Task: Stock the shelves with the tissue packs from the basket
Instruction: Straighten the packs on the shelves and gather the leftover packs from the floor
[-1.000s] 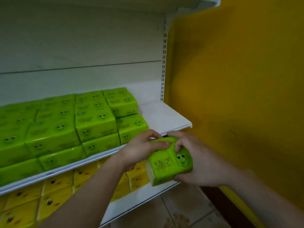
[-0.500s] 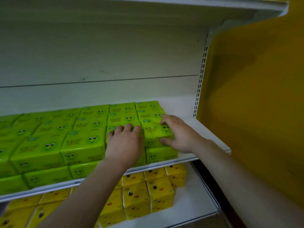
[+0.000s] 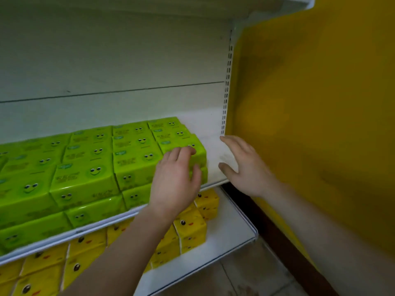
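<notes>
Green tissue pack (image 3: 181,149) sits at the right end of the stacked green row, near the shelf (image 3: 213,150) front edge. Left hand (image 3: 174,180) lies on it, fingers loosely spread, gripping nothing. Right hand (image 3: 243,165) hovers over bare shelf, fingers apart, empty. Yellow packs (image 3: 190,229) below; yellow wall (image 3: 310,124) just right.

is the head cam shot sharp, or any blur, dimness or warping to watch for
Head view: dim, with a greenish cast on the white back panel; the right hand and the yellow wall are smeared by blur; the green packs are readable but soft; wide-angle bending tilts the shelf edge.
</notes>
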